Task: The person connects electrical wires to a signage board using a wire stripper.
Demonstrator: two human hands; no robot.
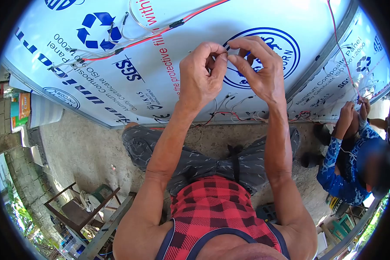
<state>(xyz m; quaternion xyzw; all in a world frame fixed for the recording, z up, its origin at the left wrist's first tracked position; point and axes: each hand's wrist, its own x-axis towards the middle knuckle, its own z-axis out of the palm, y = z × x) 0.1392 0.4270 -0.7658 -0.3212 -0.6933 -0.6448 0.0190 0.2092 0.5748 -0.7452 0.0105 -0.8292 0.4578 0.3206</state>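
Fingertips meet in front of the white printed composite panel (203, 26); wiring looks part-joined.
Left hand (201, 76) pinches thumb and fingers together; right hand (262, 71) curls its thumb and forefinger in to meet it. Whatever sits between them is too small to tell, so can't say if the right grips anything. Red-and-black wire run (206, 10) crosses the panel above and left of the hands. Done, by the look of it: black-wrapped joint (176, 24) on that run, more dark joints further left. Left to do, my read: thin pale leads (232, 104) just below the hands, several ends loose. Can't verify joint quality. To the right, a co-worker in blue camouflage sleeves (331, 162) has both hands at wires by another panel.
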